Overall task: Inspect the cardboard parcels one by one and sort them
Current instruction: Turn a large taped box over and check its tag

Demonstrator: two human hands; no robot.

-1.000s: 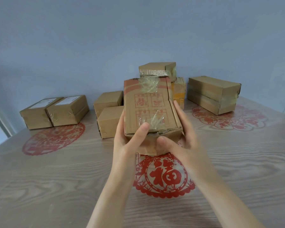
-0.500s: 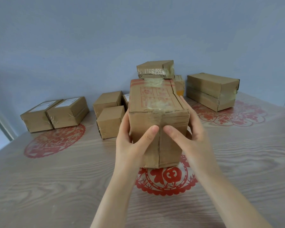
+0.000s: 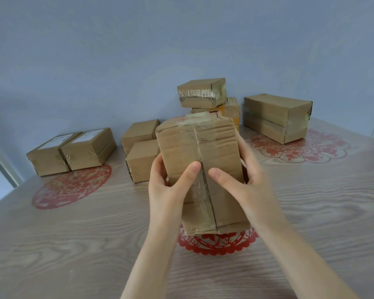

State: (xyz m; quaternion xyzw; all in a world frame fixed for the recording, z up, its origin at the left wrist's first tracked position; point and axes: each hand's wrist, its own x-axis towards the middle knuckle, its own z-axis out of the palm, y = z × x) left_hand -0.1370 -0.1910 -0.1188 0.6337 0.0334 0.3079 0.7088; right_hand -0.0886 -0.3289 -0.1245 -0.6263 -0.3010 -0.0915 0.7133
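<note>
we hold the creased brown cardboard parcel point(image 3: 200, 152) upright over the pale wood-grain bench point(image 3: 73, 244), its taped centre seam facing us, above a red paper-cut circle point(image 3: 216, 244). our left hand point(image 3: 166, 188) and right hand point(image 3: 248, 184) grip it from either side, fingers curled round its edges and both thumbs pressed on the front beside the seam. behind it, along the blue wall point(image 3: 117, 61), rest two labelled brown boxes point(image 3: 73, 152) at the left, two plain brown boxes point(image 3: 140, 152) near the parcel, a small stack of taped boxes point(image 3: 203, 92) and a long taped brown box point(image 3: 276, 117) at the right.
</note>
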